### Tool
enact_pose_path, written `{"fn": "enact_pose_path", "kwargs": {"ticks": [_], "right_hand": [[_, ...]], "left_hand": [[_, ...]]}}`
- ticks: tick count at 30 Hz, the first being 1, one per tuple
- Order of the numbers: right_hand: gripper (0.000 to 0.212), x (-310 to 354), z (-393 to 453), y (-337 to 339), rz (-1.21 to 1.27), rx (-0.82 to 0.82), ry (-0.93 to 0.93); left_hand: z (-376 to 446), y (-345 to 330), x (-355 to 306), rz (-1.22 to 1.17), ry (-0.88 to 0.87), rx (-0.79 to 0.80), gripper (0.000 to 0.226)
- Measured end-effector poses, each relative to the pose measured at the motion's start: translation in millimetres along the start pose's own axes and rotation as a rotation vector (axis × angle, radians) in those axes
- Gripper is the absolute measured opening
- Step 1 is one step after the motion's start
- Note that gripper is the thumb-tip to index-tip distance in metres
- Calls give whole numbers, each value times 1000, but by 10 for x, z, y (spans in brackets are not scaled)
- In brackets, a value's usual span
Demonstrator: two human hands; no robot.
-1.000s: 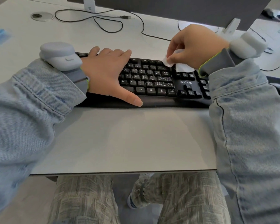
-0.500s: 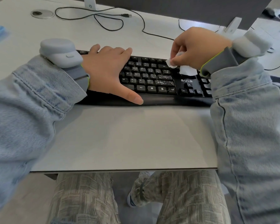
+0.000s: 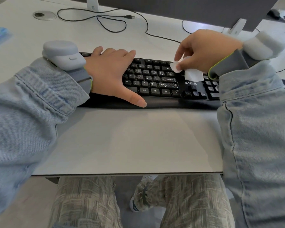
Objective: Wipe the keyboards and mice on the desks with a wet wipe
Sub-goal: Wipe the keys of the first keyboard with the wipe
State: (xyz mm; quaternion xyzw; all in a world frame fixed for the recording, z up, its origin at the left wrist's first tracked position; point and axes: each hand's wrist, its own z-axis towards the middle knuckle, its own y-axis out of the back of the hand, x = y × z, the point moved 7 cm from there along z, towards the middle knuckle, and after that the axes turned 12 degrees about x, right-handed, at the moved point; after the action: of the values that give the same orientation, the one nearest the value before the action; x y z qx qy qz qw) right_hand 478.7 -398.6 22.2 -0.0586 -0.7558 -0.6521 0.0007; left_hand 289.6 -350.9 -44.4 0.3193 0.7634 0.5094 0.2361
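While the black keyboard (image 3: 156, 81) lies across the white worktop (image 3: 130, 137), the left hand (image 3: 109, 71) rests flat on the keyboard's left half, fingers straight and together, the thumb spread out along its front edge. Right of that hand, over the keyboard's right part, the right hand (image 3: 206, 50) has its fingers curled and pinches a white wet wipe (image 3: 186, 69), which hangs from the fingertips and touches the keys just above the printed brand name. Beyond the keyboard, a thin black cable (image 3: 105, 22) loops on the worktop before a monitor's foot (image 3: 92, 4).
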Motion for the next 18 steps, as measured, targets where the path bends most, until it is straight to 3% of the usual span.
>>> {"fn": "enact_pose_path", "kwargs": {"ticks": [4, 10, 18], "right_hand": [[2, 63, -80, 91, 41, -34, 59], [6, 306, -69, -46, -1, 5, 137], [6, 101, -98, -1, -38, 18, 17]], "left_hand": [[1, 5, 10, 1, 3, 0, 161], [-2, -7, -3, -7, 0, 4, 161], [13, 0, 2, 4, -1, 4, 161]]}}
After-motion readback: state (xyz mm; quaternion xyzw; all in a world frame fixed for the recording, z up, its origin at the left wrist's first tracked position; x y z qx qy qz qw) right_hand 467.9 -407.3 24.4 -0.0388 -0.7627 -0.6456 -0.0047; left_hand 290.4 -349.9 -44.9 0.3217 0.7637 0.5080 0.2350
